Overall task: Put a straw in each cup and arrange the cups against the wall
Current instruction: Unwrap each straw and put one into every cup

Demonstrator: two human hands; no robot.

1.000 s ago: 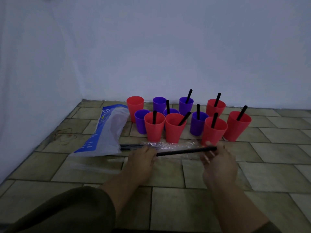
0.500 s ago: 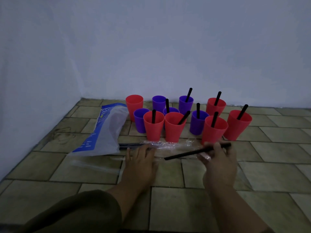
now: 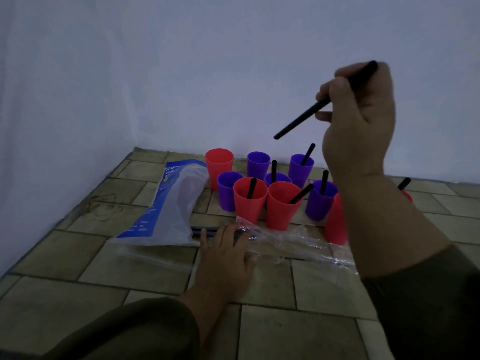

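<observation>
— The right hand [image 3: 361, 120]?
— Up high, fingers pinched round a black straw [image 3: 306, 118], its long axis slanting down-left.
— Nearest empty cup?
— The purple cup [image 3: 258, 165] by the wall [image 3: 233, 74], below-left of the tip. The left hand [image 3: 226, 253] lies flat on the wrapper [image 3: 298, 242], lower.

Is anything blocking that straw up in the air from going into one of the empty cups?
Nothing visible does. The right hand holds the straw in open air; its lower tip points toward the empty purple cup in the back row, with only air between.
</observation>
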